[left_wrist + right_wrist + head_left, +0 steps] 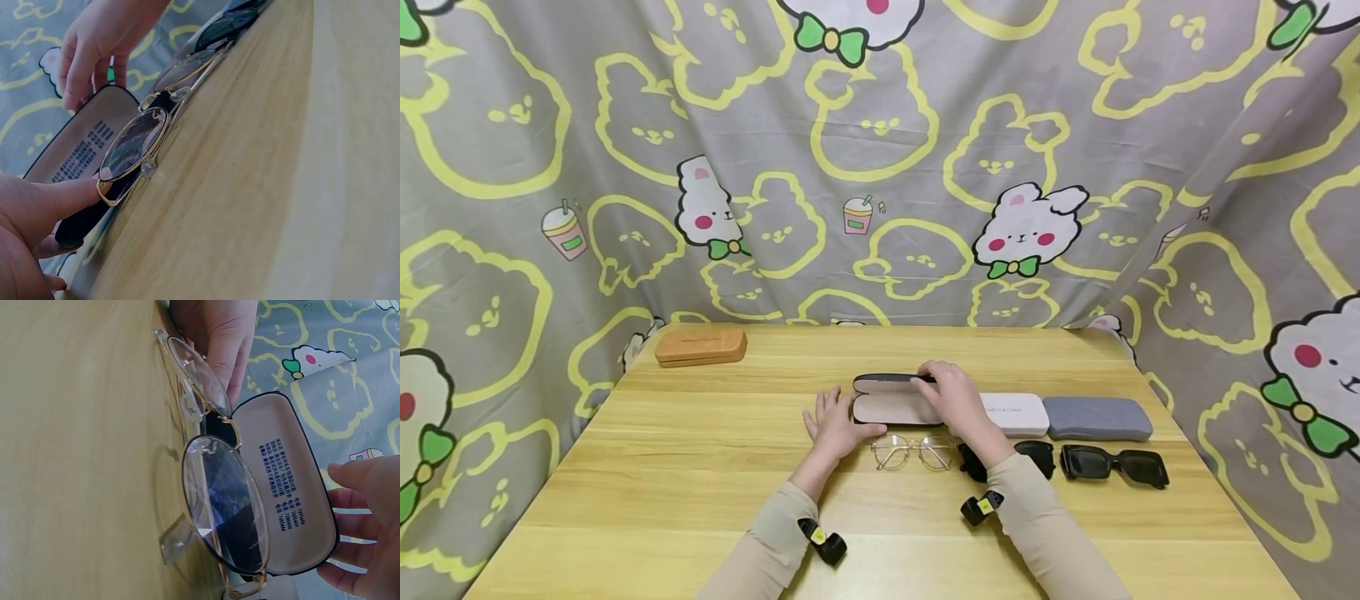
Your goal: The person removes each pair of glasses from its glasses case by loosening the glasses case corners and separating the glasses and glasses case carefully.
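On the worktop [662, 492], the splayed left hand [835, 427] apparently braces the case [891, 408] while the straight-fingered right hand [958, 402] supports its lid [284, 487].

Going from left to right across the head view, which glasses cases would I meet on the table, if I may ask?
Orange case, open black case, white case, blue-grey case.

2 arms [763, 542] reach forward — left hand [837, 432] with fingers [832, 403] spread, right hand [957, 400] angled inward, fingers curved.
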### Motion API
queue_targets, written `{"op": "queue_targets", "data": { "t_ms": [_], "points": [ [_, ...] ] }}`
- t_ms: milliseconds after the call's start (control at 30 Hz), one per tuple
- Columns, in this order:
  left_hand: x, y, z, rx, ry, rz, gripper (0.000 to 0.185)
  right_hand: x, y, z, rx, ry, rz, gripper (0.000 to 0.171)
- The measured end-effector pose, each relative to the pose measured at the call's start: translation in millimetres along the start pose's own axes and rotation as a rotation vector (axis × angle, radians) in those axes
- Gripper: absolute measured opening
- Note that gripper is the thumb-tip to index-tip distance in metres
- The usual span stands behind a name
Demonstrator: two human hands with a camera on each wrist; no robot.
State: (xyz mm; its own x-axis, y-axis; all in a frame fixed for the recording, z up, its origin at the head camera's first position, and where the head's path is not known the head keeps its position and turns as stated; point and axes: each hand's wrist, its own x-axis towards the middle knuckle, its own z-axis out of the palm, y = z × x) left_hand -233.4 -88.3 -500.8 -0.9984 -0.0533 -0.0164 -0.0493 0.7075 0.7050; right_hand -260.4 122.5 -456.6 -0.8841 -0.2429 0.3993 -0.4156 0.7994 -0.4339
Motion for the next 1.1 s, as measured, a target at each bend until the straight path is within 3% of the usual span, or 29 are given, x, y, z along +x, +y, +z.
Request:
{"op": "queue_targets", "data": {
  "t_ms": [567, 933, 1100],
  "points": [
    [0.1, 0.7, 0.0, -0.008, 0.008, 0.001, 0.083, 5.1, -0.8, 8.7, 0.047, 0.025, 0.04, 0.015],
    [0.3, 0.1, 0.9, -0.012, 0.008, 0.001, 0.082, 6.4, 2.4, 9.0, 0.171, -0.065, 0.134, 0.016],
    [1.0, -0.4, 1.0, -0.008, 0.007, -0.001, 0.082, 6.9, 4.7, 8.1, 0.231, -0.139, 0.181, 0.03]
  ]
}}
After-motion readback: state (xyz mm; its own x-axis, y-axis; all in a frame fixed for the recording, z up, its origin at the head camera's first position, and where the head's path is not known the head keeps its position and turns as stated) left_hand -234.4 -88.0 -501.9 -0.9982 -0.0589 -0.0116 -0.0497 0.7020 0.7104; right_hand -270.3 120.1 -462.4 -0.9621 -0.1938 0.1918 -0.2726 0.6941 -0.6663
